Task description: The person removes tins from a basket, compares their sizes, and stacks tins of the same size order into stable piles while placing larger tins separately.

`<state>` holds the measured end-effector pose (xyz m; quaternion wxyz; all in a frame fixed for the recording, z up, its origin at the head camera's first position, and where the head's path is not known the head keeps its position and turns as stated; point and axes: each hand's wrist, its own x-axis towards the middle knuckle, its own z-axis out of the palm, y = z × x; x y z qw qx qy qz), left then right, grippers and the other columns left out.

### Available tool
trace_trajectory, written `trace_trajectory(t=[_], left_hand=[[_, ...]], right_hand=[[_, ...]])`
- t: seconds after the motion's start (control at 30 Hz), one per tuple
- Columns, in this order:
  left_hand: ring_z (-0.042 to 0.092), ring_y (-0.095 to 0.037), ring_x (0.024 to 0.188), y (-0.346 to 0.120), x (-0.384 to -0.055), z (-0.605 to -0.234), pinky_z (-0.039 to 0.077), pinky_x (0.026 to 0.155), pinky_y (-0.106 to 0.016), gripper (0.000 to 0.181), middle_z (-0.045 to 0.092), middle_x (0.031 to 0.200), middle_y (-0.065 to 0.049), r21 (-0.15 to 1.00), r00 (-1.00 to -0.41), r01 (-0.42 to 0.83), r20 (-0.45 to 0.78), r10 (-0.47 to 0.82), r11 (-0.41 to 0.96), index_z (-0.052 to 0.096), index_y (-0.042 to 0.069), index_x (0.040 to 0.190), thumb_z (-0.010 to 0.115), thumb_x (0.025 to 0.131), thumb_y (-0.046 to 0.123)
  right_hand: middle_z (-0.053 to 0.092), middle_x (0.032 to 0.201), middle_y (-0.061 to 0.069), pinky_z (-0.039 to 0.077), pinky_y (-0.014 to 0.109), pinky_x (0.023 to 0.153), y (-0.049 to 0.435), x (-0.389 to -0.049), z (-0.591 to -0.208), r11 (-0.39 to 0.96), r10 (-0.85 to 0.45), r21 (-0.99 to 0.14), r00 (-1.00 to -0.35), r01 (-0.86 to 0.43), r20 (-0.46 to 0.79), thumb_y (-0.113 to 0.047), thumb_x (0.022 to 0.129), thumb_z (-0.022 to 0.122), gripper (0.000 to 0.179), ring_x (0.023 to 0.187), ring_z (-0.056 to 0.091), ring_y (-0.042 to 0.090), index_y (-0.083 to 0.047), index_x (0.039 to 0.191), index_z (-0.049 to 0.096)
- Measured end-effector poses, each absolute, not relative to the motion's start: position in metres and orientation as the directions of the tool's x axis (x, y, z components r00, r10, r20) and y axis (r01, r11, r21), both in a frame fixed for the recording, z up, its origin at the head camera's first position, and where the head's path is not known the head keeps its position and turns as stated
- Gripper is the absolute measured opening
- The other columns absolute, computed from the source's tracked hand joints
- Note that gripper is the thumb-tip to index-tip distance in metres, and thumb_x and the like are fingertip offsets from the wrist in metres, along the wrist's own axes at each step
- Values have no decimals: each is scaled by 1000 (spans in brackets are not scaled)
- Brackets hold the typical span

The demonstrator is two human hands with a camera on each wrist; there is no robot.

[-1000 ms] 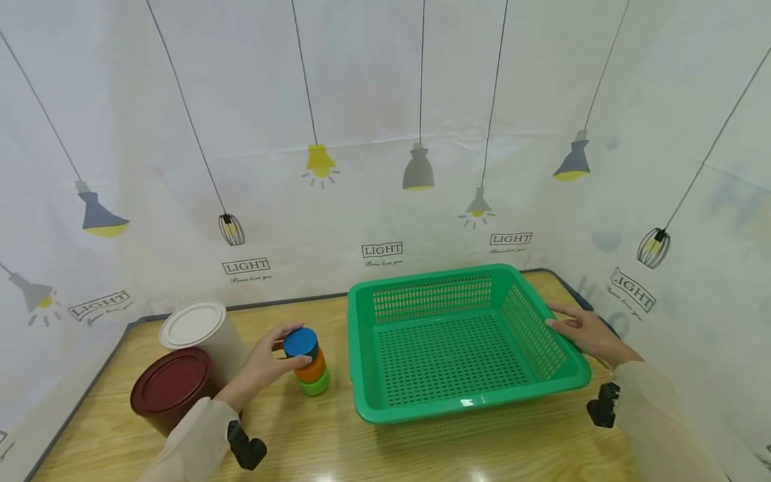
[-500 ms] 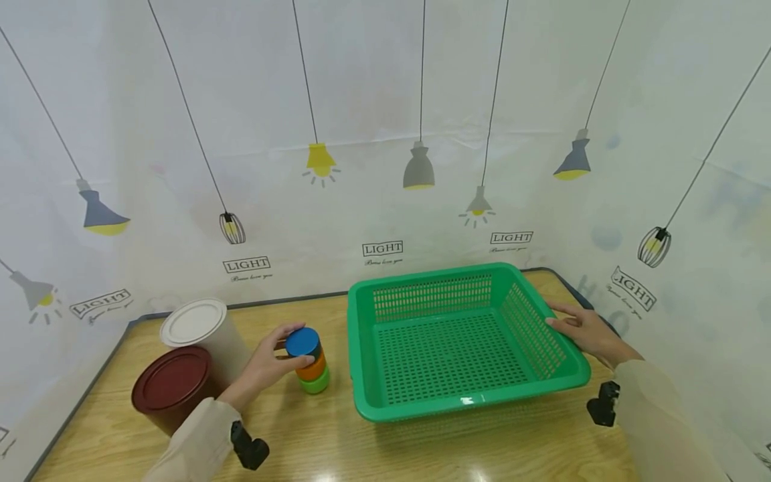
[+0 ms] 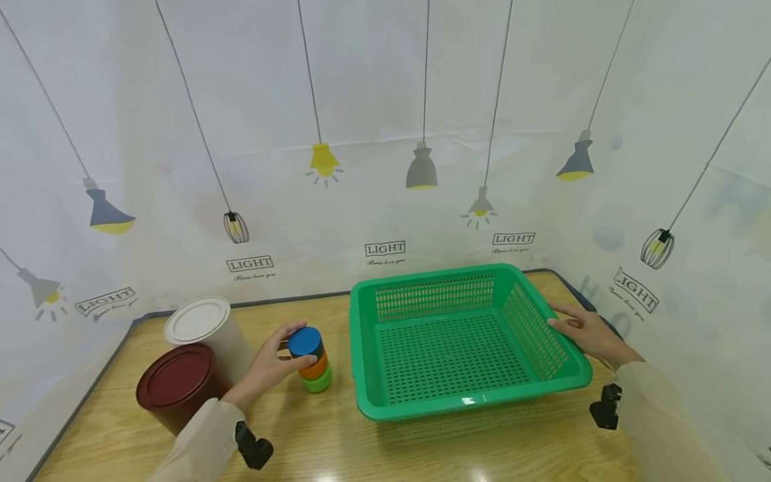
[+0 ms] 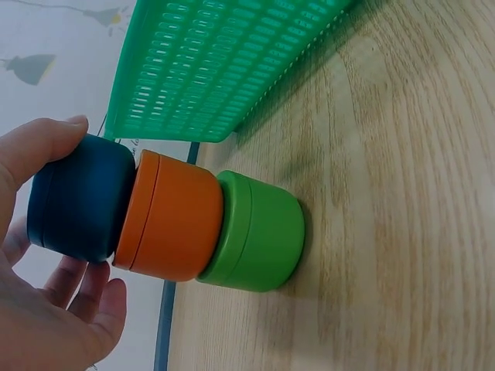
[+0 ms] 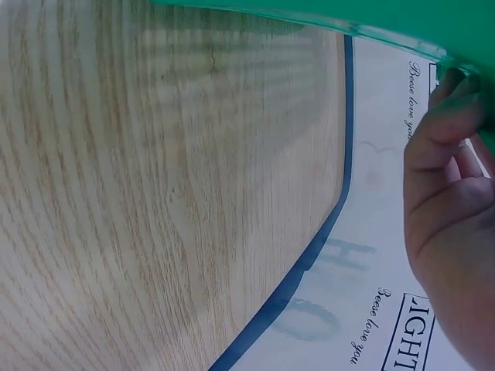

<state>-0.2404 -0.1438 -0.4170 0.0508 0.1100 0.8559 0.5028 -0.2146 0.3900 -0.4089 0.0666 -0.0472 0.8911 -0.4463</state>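
Observation:
Three small round lidded jars stand stacked on the table: a blue jar (image 4: 82, 199) on top, an orange jar (image 4: 172, 216) in the middle and a green jar (image 4: 259, 232) at the bottom. My left hand (image 3: 272, 361) holds the blue jar, thumb on its near side and fingers behind; the jar sits a little off-centre over the orange one. To the right stands a rectangular green plastic basket (image 3: 446, 406) with slotted walls and nothing inside. Its right rim is gripped by my right hand (image 3: 589, 333), whose curled fingers show in the right wrist view.
On the left, a dark red lidded canister (image 3: 181, 381) stands before a white lidded canister (image 3: 205, 321), both beside my left forearm. The wood-grain table (image 3: 337, 442) has a dark edge and backs onto a wall sheet (image 3: 361, 80) printed with hanging lamps.
The head view shifts very slightly. Both hands keep their holds, and the jars and basket stay where they were.

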Motion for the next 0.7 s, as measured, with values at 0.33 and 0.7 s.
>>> trace_trajectory(t=[0.33, 0.7], left_hand=[[37, -35, 113, -141, -242, -414, 36, 90, -50, 69, 31, 132, -20, 872, -965, 121, -10, 264, 474, 31, 12, 136, 68, 79, 24], [27, -35, 120, -142, -234, -399, 28, 95, -52, 66, 28, 134, -17, 892, -973, 138, 40, 228, 430, 28, 10, 136, 63, 83, 25]], right_hand=[[42, 118, 36, 50, 36, 68, 394, -213, -410, 603, -108, -797, -988, 24, -111, -39, 93, 41, 68, 85, 59, 26, 2, 140, 15], [55, 99, 9, 47, 44, 57, 428, -232, -446, 667, -50, -736, -992, -118, 113, -37, 91, 47, 49, 77, 55, 16, -10, 132, 42]])
